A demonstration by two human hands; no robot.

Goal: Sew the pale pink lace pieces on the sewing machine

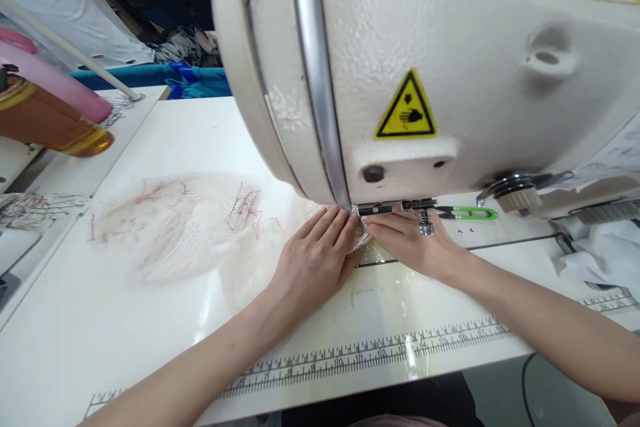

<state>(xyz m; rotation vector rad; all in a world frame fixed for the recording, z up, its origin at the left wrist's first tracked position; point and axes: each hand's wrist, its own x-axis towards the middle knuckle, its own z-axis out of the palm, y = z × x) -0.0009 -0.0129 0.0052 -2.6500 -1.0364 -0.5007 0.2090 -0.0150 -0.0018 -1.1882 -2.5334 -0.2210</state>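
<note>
A sheer pale fabric piece with red thread traces lies on the white table, reaching under the head of a cream sewing machine. My left hand lies flat on the fabric, fingers stretched together toward the presser foot. My right hand rests palm down just right of it, fingertips pointing left and pressing the fabric near the needle area. The fingertips of both hands almost meet under the machine head. The needle itself is hidden by the machine.
Green-handled thread snips lie behind my right hand. A printed ruler runs along the table's front edge. Thread cones jut in at the left. Another person in a white top sits at the back left. White cloth lies at right.
</note>
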